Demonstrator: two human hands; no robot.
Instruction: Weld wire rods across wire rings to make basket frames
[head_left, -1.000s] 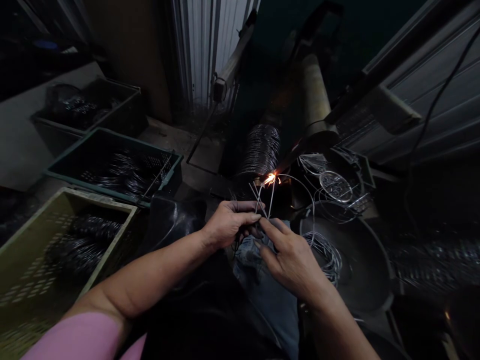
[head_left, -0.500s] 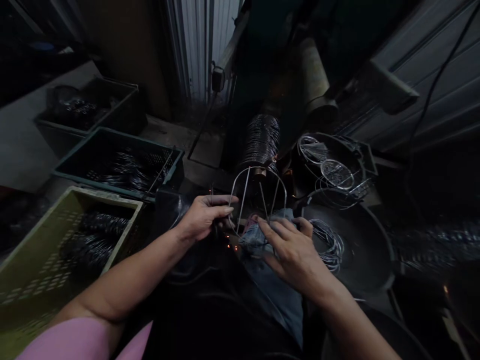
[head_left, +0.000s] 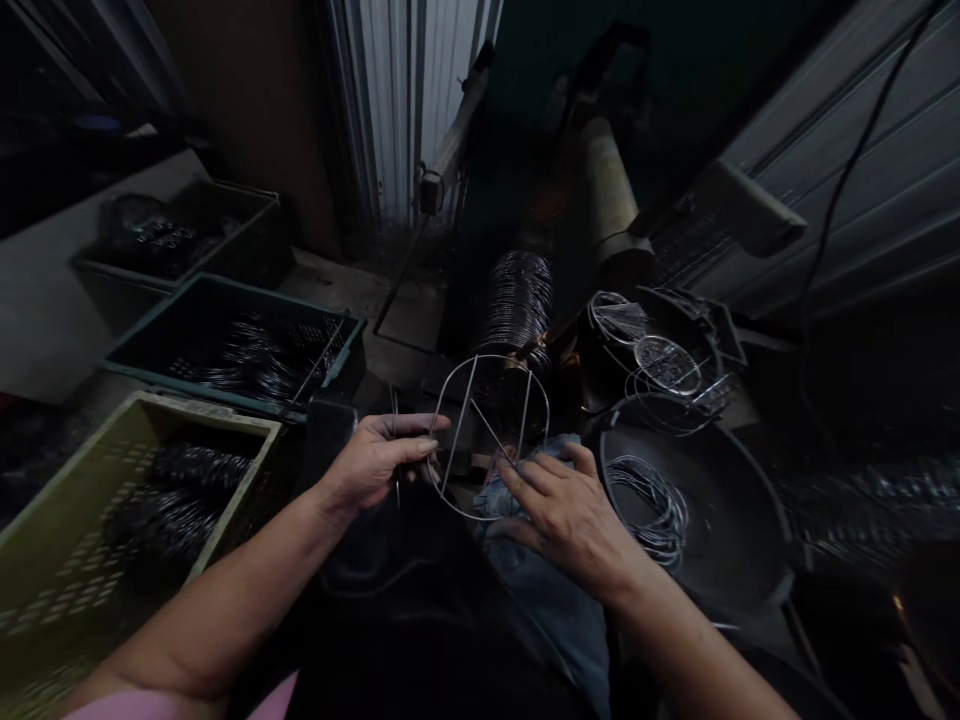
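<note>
A wire ring [head_left: 545,392] with two straight wires across it stands tilted in front of me. My left hand [head_left: 375,458] pinches the ring's left rim between thumb and fingers. Thin straight rods [head_left: 397,480] show at the same fingers. My right hand [head_left: 566,510] is closed near the ring's lower right, with a straight wire [head_left: 489,428] slanting up and left from its fingertips across the ring. Behind the ring is a small copper-coloured machine tip [head_left: 514,362]. Blue denim cloth [head_left: 551,570] lies under my right hand.
On the left stand a yellow crate [head_left: 67,500], a green crate [head_left: 161,318] and a dark crate [head_left: 247,205], with metal parts inside. A stack of dark rings [head_left: 517,300] hangs ahead. At right are a black basin [head_left: 739,520] with coiled wire [head_left: 652,510] and several wire frames [head_left: 667,365].
The ring and both hands have shifted left and now the ring faces me more fully. Orange sparks below the ring are gone. The slanted wire now reaches my right fingertips.
</note>
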